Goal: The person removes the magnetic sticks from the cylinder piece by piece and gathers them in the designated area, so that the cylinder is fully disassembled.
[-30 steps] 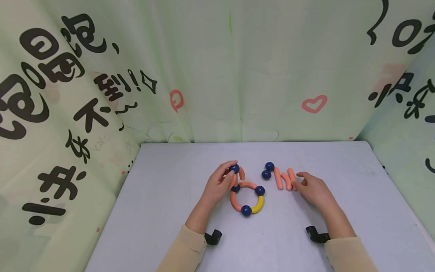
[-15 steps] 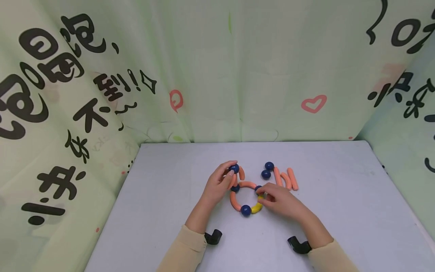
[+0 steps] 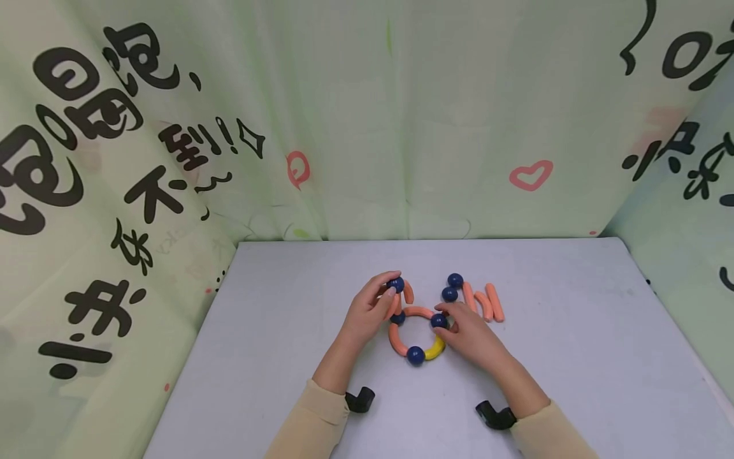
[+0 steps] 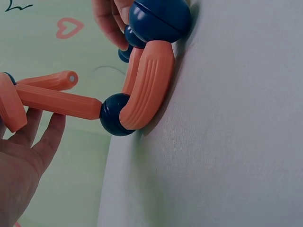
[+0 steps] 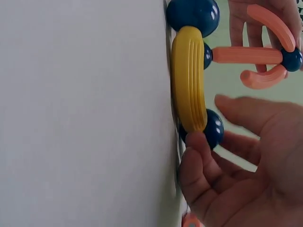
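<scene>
A ring of magnetic building pieces lies on the table, made of curved orange rods (image 3: 396, 341), a yellow curved rod (image 3: 436, 348) and blue balls. From its back-left ball (image 4: 116, 116) a straight orange rod (image 4: 61, 101) stands upright. My left hand (image 3: 364, 312) holds the blue ball (image 3: 395, 285) at the top of that rod, where curved orange rods (image 5: 272, 26) also stick out. My right hand (image 3: 473, 335) has its thumb and fingers around the ring's right-hand blue ball (image 3: 439, 320), beside the yellow rod's end.
Behind the right hand lie two loose blue balls (image 3: 455, 280) and several orange rods (image 3: 493, 301), straight and curved. The white table (image 3: 275, 357) ends at a printed curtain (image 3: 355, 127) at the back and sides.
My right hand has left the loose orange rods and come left to the ring, its fingers now around the right-hand blue ball. My left hand has stayed in place.
</scene>
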{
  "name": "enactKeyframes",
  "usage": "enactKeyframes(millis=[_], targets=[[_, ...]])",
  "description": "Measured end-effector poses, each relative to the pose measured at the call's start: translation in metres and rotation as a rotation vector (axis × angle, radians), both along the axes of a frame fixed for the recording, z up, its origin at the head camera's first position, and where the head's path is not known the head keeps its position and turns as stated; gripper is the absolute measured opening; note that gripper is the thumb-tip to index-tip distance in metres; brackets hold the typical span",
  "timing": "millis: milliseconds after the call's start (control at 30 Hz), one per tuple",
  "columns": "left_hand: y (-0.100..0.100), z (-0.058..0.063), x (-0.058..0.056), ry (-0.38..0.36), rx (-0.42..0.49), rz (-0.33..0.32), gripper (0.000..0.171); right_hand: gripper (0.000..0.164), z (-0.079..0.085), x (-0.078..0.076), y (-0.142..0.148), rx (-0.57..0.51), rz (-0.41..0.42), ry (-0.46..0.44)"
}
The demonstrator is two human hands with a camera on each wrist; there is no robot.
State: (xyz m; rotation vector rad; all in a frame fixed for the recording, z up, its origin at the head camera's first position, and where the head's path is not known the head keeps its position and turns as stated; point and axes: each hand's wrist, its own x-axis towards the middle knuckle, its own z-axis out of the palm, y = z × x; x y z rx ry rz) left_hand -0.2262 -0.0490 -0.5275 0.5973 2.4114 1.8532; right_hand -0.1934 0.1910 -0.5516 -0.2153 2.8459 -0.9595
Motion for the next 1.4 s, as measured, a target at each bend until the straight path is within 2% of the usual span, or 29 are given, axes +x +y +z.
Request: enactKeyframes(millis=[233, 367, 733, 1000, 1267, 1400], targets=[[-0.001, 0.001, 0.001, 0.027, 0.010, 0.000, 0.036, 0.037, 0.000, -0.007, -0.002, 0.035, 0.045, 0.006], [-0.003, 0.002, 0.004, 0.004, -0.007, 0.005, 0.039, 0.036, 0.002, -0.012, 0.001, 0.052, 0.082, 0.000], [-0.012, 0.004, 0.010, -0.026, -0.042, -0.029, 0.037, 0.034, 0.005, -0.029, 0.007, 0.044, 0.245, -0.021], [-0.016, 0.004, 0.015, 0.014, -0.061, -0.047, 0.036, 0.032, 0.014, -0.043, 0.002, 0.061, 0.318, -0.077], [-0.016, 0.003, 0.018, 0.083, -0.053, -0.064, 0.035, 0.035, 0.019, -0.048, -0.005, 0.076, 0.318, -0.109], [-0.014, 0.002, 0.018, 0.074, -0.055, -0.053, 0.035, 0.036, 0.025, -0.044, -0.007, 0.078, 0.283, -0.070]])
